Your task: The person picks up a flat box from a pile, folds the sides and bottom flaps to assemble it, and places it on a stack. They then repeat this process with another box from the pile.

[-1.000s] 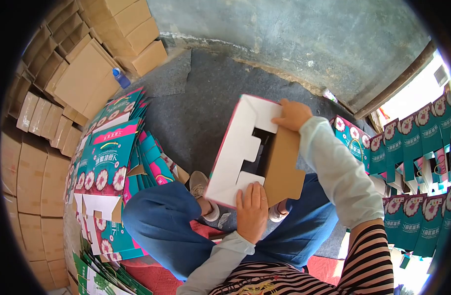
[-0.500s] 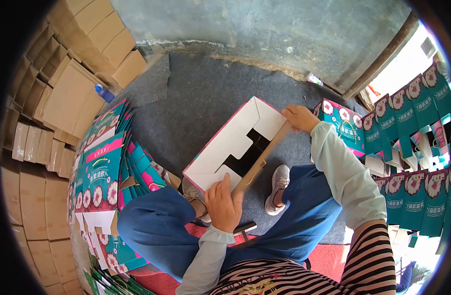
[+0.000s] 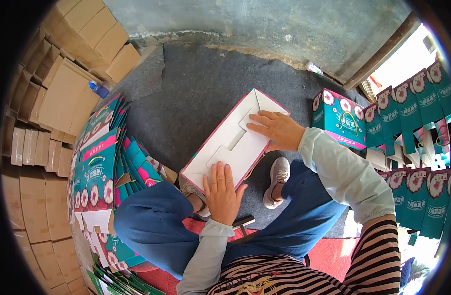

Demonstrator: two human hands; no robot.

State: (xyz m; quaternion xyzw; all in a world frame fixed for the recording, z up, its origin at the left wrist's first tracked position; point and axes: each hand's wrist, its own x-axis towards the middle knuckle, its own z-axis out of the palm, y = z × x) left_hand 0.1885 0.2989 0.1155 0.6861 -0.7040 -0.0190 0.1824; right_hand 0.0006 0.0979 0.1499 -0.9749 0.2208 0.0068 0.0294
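The printed carton (image 3: 228, 135) sits in the middle of the frame, slanting from upper right to lower left, its white flapped face turned up at me. Half a second ago a dark gap showed along the middle of that face, with a brown flap standing off at its right edge; now the gap is gone, and the white flaps meet along a stepped seam. I judge from this that the face is folded in, though whether the flaps are locked I cannot tell. My left hand (image 3: 222, 194) lies on the face's lower end, fingers straight and unclenched, thumb spread aside. My right hand (image 3: 279, 130), which was out at the far corner, has come in over the upper half, fingers stretched flat and loose; its thumb is partly hidden at the long edge, so I cannot tell what it presses. An upright box (image 3: 341, 115) stands right of centre, and a pile of printed cartons (image 3: 94, 169) leans at left.
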